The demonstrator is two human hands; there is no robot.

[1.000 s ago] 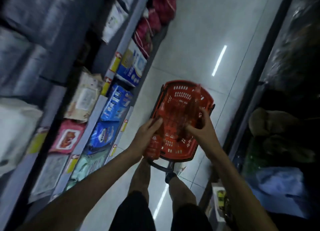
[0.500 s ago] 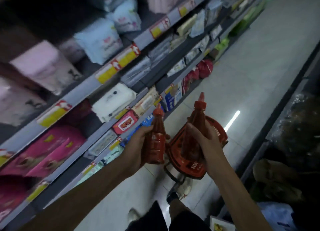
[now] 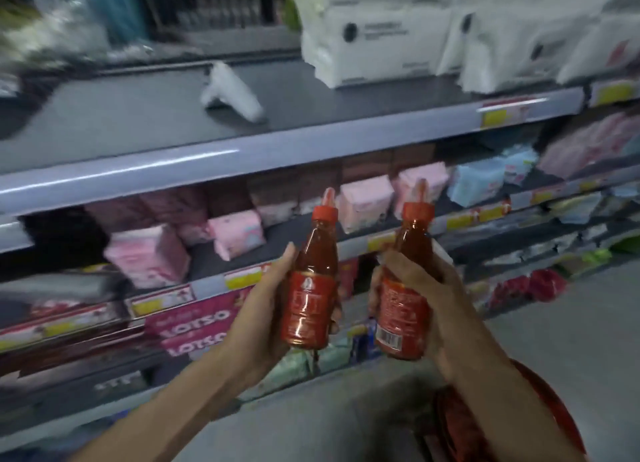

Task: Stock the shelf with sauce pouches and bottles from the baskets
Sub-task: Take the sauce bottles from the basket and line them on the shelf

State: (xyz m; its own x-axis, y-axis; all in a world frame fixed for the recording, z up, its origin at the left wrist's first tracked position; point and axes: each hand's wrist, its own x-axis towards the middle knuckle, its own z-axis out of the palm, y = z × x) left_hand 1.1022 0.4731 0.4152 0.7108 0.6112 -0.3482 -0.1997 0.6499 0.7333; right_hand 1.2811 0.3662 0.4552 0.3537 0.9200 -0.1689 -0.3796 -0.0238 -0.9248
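Two red sauce bottles with red nozzle caps are held upright in front of the shelves. My left hand (image 3: pixel 265 309) grips the left bottle (image 3: pixel 310 288) round its label. My right hand (image 3: pixel 427 288) grips the right bottle (image 3: pixel 405 299) from behind, barcode facing me. The red basket (image 3: pixel 460 423) shows only as a rim at the bottom right, under my right forearm. The grey upper shelf (image 3: pixel 145 115) is mostly bare on its left part.
A white scanner-like thing (image 3: pixel 230 92) lies on the upper shelf, with white packs (image 3: pixel 374 35) to its right. Pink packs (image 3: pixel 149 255) and blue packs (image 3: pixel 488 181) fill the middle shelf. Pink boxes (image 3: pixel 194 323) sit lower. The floor (image 3: pixel 571 340) runs off to the right.
Both hands lifted a bottle each out of the basket and raised them. My view swung from the floor and basket up to face the shelves.
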